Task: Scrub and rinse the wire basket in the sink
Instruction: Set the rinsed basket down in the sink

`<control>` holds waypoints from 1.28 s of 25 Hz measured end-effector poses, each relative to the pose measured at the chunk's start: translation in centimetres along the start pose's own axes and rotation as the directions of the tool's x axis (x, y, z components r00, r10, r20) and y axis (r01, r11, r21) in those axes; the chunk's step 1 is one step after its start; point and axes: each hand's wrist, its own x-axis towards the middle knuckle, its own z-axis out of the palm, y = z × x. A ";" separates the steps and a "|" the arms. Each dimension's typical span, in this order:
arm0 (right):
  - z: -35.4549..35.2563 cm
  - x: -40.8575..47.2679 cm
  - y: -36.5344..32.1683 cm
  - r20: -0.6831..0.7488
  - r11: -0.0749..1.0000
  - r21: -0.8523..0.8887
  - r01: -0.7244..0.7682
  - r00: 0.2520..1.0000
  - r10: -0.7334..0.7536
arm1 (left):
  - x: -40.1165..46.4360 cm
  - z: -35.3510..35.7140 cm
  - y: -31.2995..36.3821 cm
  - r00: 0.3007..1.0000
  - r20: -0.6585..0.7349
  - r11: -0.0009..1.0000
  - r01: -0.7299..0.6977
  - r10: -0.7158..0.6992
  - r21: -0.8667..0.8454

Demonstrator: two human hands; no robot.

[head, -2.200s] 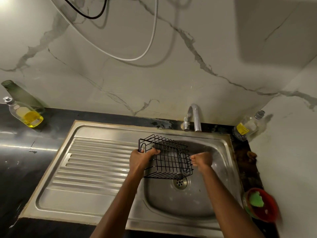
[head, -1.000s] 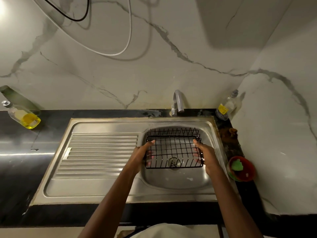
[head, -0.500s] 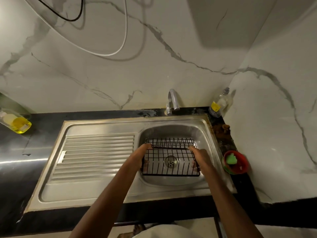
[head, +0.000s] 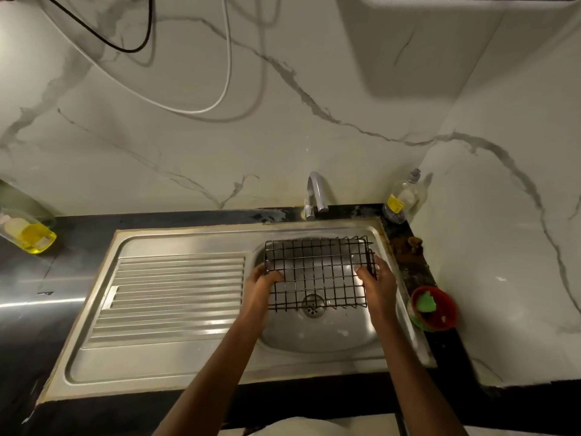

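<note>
Lifted again above the basin: wire basket (head: 319, 272), half a second ago low in the bowl with its wall standing up at the far side, now raised and turned so that the flat grid faces upward, near level, with the drain (head: 312, 306) visible through the lower wires. Held over the bowl of the sink (head: 176, 309), toward 12 o'clock of the drain, not resting on the steel as far as can be judged. Left hand (head: 261, 287) gripping the left edge, thumb curled over the wires at 9 o'clock of the basket; right hand (head: 377, 283) gripping the right edge at 3 o'clock, fingers wrapped around the side wall. Earlier, about two seconds back, held on its side with the left hand alone at the rim and the right hand closed beside it; since then lowered, flattened, and now raised and rotated. Probably a turning step, to bring another face up for cleaning. No water seen from the tap (head: 317, 193) at 12 o'clock, and no scrubber in either hand; green sponge (head: 425, 303) lying in the red bowl (head: 435, 308) on the tabletop (head: 418, 269) at 3 o'clock, well apart from the hands. So scrubbing likely not yet under way at this moment: one hand to be freed for the sponge, then water opened for the rinse. Soap bottle (head: 404, 196) standing near the tap at 1 o'clock.
</note>
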 end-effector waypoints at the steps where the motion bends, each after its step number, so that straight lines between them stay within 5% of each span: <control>1: -0.1 -0.3 0.0 -0.014 0.999 0.032 0.017 1.000 -0.017 | -0.2 0.0 -0.1 0.999 0.014 0.999 -0.047 0.047 -0.009; 5: 0.8 0.1 0.5 0.130 0.980 -0.080 -0.184 0.972 0.194 | 2.5 -0.2 -1.8 0.992 0.009 0.992 0.123 -0.123 0.040; 10: 0.2 0.7 -0.8 0.066 1.000 0.022 -0.009 0.998 0.008 | 1.0 0.2 -0.4 0.998 -0.055 0.999 -0.030 0.030 0.011; 15: 1.9 2.1 -0.3 0.076 0.988 -0.083 -0.133 0.987 0.139 | 2.1 1.1 0.0 0.991 0.042 0.992 0.124 -0.124 -0.006; 20: 0.3 2.1 -0.6 -0.021 0.999 -0.027 0.042 0.999 -0.043 | 0.4 0.8 0.8 0.999 -0.028 0.996 -0.018 0.016 -0.092; 24: 1.8 1.8 0.8 0.108 0.983 -0.098 -0.155 0.980 0.166 | 1.0 0.2 -2.0 0.988 0.027 0.987 0.153 -0.152 -0.050; 28: 0.3 0.8 1.3 0.001 0.998 0.035 0.057 0.998 -0.057 | -2.2 -0.3 0.3 0.998 -0.002 0.998 -0.061 0.061 -0.010; 32: 1.8 0.6 1.1 0.040 0.991 -0.013 -0.134 0.990 0.134 | -0.7 -0.3 -0.7 0.995 0.032 0.995 0.098 -0.098 -0.014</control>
